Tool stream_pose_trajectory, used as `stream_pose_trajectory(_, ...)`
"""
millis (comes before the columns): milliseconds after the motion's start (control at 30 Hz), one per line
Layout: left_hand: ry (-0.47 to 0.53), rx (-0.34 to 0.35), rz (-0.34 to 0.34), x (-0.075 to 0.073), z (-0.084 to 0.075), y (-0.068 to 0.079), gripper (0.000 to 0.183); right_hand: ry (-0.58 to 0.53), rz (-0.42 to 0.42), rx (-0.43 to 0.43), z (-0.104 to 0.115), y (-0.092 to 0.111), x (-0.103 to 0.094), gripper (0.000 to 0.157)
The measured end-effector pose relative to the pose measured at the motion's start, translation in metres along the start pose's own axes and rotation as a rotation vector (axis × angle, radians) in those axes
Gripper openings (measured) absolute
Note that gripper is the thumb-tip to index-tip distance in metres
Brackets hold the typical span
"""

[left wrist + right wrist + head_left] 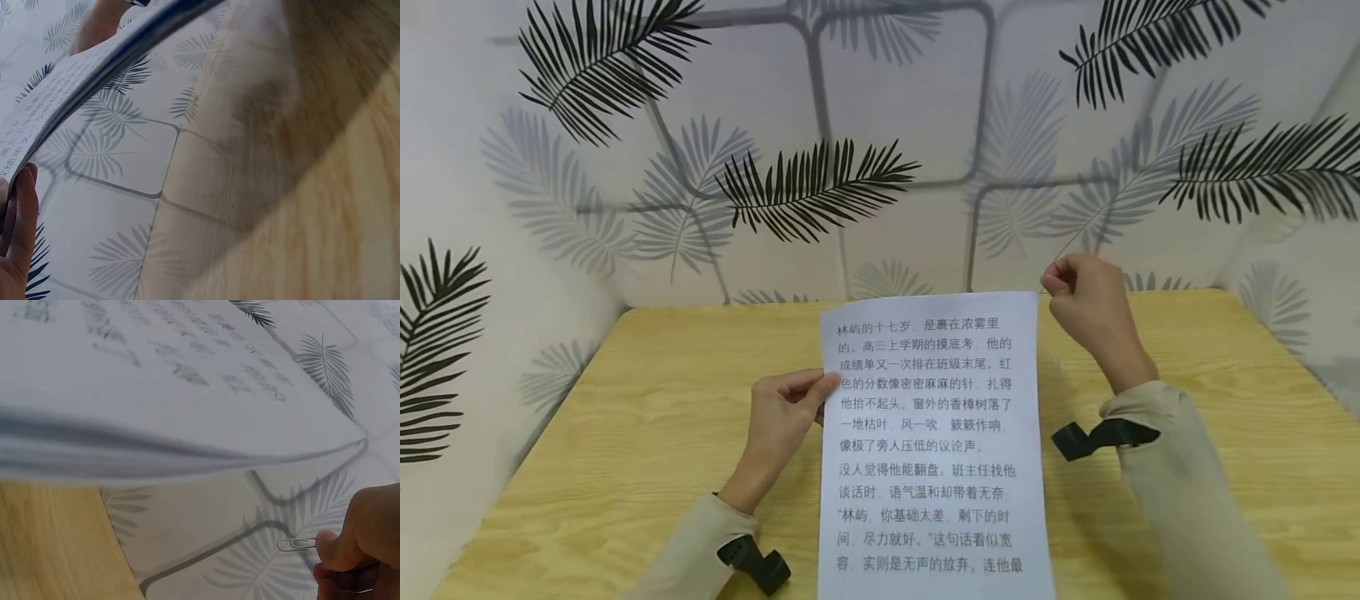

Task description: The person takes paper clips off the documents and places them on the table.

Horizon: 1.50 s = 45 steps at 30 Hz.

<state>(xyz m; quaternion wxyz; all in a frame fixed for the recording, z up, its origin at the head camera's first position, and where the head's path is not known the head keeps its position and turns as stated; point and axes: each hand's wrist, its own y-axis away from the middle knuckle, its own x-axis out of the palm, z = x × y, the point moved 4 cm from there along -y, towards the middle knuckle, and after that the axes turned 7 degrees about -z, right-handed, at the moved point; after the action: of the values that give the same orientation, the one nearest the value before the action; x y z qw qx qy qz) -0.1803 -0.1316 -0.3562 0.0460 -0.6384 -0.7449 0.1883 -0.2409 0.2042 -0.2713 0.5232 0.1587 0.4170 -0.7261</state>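
My left hand [782,425] grips the left edge of several printed paper sheets [928,462], held upright above the table. Dark Chinese text covers the front sheet. In the left wrist view, the fingers [24,215] pinch the sheets' edge, and the stack bows slightly. My right hand [1093,312] is raised just beside the sheets' top right corner, apart from it. Between its thumb and finger is a small silver paper clip [295,544], its looped end pointing toward the paper. A thin shiny line also shows among the lower fingers, too little to identify.
A light wood-grain table [647,433] lies under the hands. Behind it stands a pale wall [895,233] with a leaf pattern. Each wrist bears a dark strapped device, one on the left [756,562] and one on the right [1105,437].
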Motion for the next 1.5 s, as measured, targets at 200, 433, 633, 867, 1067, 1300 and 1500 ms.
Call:
stream_pose_trajectory(200, 0.022, -0.003, 0.006, 0.003, -0.002, 0.001, 0.014, 0.057, 0.11, 0.08, -0.028, 0.009, 0.008, 0.015)
stream_pose_trajectory(433, 0.006, -0.004, 0.006, 0.002, -0.003, 0.0, 0.014, 0.132, 0.19, 0.288, -0.063, 0.023, 0.017, 0.031)
stream_pose_trajectory(633, 0.005, -0.025, -0.009, -0.001, -0.004, 0.0, 0.014, 0.139, 0.29, 0.418, -0.087, 0.035, 0.031, 0.046)
stream_pose_trajectory(867, 0.005, -0.053, 0.007, 0.0, -0.004, 0.001, 0.015, 0.165, 0.347, 0.441, -0.104, 0.04, 0.036, 0.043)
stream_pose_trajectory(1067, 0.007, -0.074, 0.004, 0.001, -0.005, 0.0, 0.015, 0.216, 0.371, 0.503, -0.111, 0.04, 0.036, 0.041)
stream_pose_trajectory(1300, 0.013, -0.076, 0.019, 0.0, -0.007, 0.0, 0.015, 0.245, 0.334, 0.506, -0.116, 0.04, 0.035, 0.041)
stream_pose_trajectory(1500, 0.005, -0.074, 0.035, -0.001, -0.008, 0.0, 0.016, 0.2, 0.221, 0.408, -0.103, 0.036, 0.031, 0.026)
